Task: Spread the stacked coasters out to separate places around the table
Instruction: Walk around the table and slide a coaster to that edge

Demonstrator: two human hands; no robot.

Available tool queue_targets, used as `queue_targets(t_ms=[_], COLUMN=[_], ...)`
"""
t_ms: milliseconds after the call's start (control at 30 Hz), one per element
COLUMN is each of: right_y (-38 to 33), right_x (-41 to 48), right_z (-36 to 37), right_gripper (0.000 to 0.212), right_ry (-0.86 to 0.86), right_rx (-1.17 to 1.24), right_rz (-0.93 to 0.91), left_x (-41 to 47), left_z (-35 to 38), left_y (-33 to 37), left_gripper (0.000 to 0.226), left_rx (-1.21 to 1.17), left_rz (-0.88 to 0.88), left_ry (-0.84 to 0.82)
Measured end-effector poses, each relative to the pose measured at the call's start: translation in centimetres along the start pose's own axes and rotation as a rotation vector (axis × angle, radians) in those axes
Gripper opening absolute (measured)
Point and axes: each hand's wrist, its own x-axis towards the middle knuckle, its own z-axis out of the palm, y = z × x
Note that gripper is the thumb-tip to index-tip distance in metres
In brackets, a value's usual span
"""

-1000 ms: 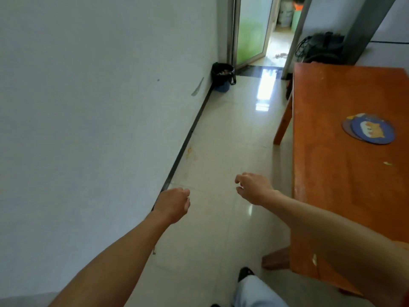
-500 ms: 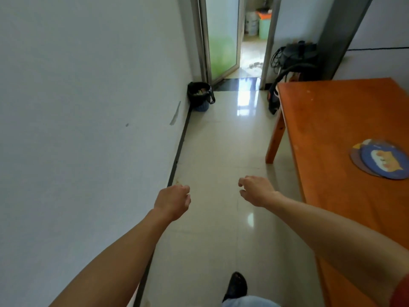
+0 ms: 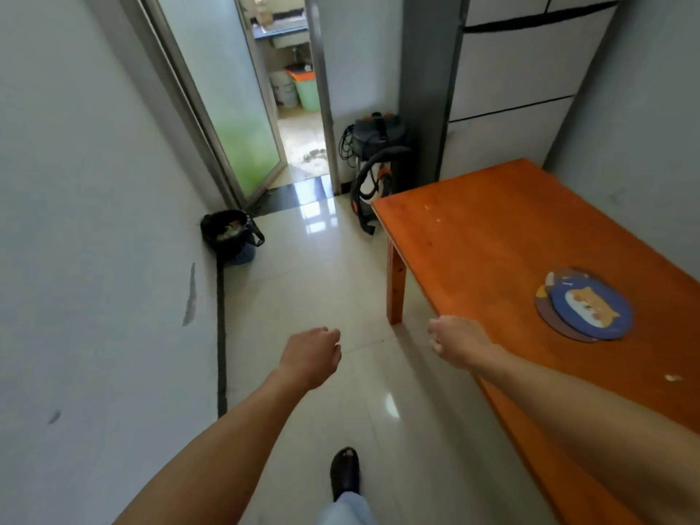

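Neither grip holds anything: our left hand (image 3: 312,354) hangs loosely curled over the floor, our right hand (image 3: 456,341) half-curled at the tabletop (image 3: 492,229) edge. The coasters (image 3: 585,303) lie stacked, slightly offset, well apart from both hands. We judge them thin, light, flexible; best pinched at an overhanging rim. How many lie beneath the top one is hidden.

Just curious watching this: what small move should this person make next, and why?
Probably reach the right hand across the table to the stacked coasters. Both hands look empty, and the coasters are still overlapped in one pile.
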Motion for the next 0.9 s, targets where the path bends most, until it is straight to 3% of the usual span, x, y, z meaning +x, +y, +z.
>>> queue_targets(t_ms=[267, 467, 700, 800, 900], right_y=[5.7, 13.1, 24.1, 28.1, 31.2], right_x=[2.9, 0.9, 0.1, 0.1, 0.6], right_z=[-1.4, -0.9, 0.5, 1.1, 1.7], right_gripper=[0.019, 0.024, 0.027, 0.038, 0.063], right_ry=[-0.039, -0.037, 0.048, 0.110, 0.108], right_rx=[0.166, 0.275, 0.438, 0.487, 0.652], right_rz=[0.385, 0.646, 1.031, 1.224, 1.459], left_x=[17.6, 25.4, 31.3, 33.7, 35.5], left_z=[-1.8, 0.0, 2.9, 3.8, 5.0], left_y=[1.4, 9.4, 18.3, 21.7, 24.5], left_gripper=[0.026, 0.022, 0.025, 0.024, 0.025], left_rx=[0.041, 0.025, 0.076, 0.070, 0.065], left_rz=[0.417, 0.659, 0.812, 0.857, 0.872], left_ry=[-0.073, -0.176, -0.274, -0.311, -0.367])
